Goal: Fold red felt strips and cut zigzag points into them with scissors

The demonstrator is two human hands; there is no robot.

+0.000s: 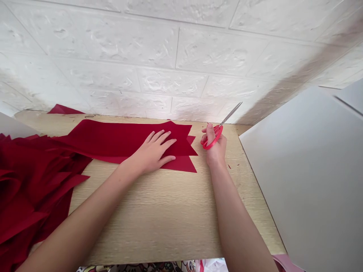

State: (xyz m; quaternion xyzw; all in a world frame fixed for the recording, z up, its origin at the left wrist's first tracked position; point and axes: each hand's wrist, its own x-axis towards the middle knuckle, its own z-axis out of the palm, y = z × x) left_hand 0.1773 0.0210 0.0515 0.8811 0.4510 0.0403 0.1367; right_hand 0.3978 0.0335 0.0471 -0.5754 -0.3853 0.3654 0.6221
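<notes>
A dark red fabric strip [113,138] lies across the wooden table, its right end cut to a swallowtail notch. Beneath it shows a second red layer [184,164] with a pointed end. My left hand [155,151] rests flat on the upper strip, fingers spread. To the right of the notched ends, my right hand [217,147] is closed around the red handles of a pair of scissors [212,138]. The blades point up and to the right, toward the wall, and look closed, away from the fabric.
A heap of red fabric [31,192] covers the table's left side. One red piece [65,109] lies against the white brick-patterned wall [159,49]. A white panel [309,162] stands along the right edge of the wooden table [159,219]. Tiny red scraps lie near my right wrist.
</notes>
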